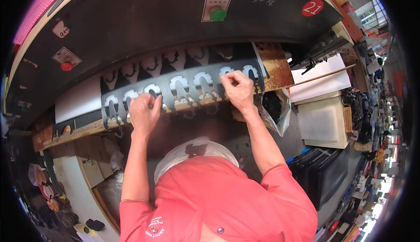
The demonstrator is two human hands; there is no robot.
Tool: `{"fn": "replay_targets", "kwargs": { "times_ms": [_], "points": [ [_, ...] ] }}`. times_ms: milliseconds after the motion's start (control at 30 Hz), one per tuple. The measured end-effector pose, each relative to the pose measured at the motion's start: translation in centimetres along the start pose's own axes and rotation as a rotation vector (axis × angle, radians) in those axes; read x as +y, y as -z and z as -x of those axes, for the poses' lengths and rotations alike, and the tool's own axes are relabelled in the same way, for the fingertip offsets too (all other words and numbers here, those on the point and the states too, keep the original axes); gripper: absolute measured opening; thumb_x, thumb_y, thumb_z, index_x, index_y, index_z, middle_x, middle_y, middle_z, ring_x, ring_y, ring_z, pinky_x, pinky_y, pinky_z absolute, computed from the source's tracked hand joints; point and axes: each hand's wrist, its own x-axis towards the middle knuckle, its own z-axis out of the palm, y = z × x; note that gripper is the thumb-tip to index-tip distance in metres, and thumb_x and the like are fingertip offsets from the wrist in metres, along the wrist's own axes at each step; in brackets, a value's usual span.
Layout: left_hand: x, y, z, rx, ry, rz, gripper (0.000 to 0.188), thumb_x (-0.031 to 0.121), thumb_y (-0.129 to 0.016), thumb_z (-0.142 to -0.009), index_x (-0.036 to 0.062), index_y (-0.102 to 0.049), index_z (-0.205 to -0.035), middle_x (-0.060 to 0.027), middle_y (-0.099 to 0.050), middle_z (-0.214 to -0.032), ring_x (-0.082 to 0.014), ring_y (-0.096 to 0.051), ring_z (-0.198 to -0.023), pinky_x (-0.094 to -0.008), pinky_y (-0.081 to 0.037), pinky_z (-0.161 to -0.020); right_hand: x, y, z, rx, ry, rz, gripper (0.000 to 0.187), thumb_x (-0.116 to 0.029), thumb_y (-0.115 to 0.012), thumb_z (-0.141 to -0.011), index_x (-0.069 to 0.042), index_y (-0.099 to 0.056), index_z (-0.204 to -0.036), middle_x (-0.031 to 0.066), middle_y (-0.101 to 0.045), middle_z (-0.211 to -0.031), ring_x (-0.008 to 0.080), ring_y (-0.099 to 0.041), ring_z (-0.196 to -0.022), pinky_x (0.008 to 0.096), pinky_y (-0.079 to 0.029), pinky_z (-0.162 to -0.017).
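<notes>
A black sheet with a row of U-shaped cut-outs (164,88) stretches across the work table (74,133), its near edge hanging in curved strips. White shows through the cut-outs. My left hand (145,112) is closed, fingers curled and thumb against them, at the sheet's near edge left of the middle. Toward the sheet's right end, my right hand (238,89) is closed in a similar pinch. Both seem to grip the sheet, though the fingertips are partly hidden. Behind it lie further dark pieces with hooked cut shapes (144,72).
A wide dark machine beam (153,18) spans above the table, bearing a green button (217,15) and a red button (66,66). An open plastic bag of black scraps (273,107) hangs at the right. Stacked black sheets (317,172) stand lower right.
</notes>
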Motion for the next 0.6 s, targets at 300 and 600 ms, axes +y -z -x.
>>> {"fn": "replay_targets", "kwargs": {
  "times_ms": [300, 600],
  "points": [
    [4.0, 3.1, 7.6, -0.075, 0.031, -0.019, 0.033, 0.013, -0.086, -0.084, 0.0108, -0.055, -0.07, -0.0069, -0.054, -0.067, -0.0303, -0.055, -0.064, -0.0437, -0.036, -0.065, 2.0, 1.2, -3.6, -0.28, -0.015, 0.437, 0.081, -0.037, -0.085, -0.084, 0.007, -0.058, -0.146, 0.0321, -0.051, -0.153, 0.0461, -0.049, -0.142, 0.0494, -0.043, -0.119],
    [5.7, 8.4, 6.6, -0.44, 0.341, 0.247, 0.027, 0.012, -0.086, -0.087, 0.0041, -0.066, -0.069, -0.0101, -0.066, -0.069, -0.028, -0.064, -0.058, -0.0383, -0.048, -0.057, 2.1, 2.3, -1.3, -0.229, -0.186, -0.043, 0.065, -0.02, -0.087, -0.081, -0.002, -0.068, -0.14, 0.0221, -0.061, -0.146, 0.0341, -0.059, -0.136, 0.0404, -0.047, -0.116]
  ]
}}
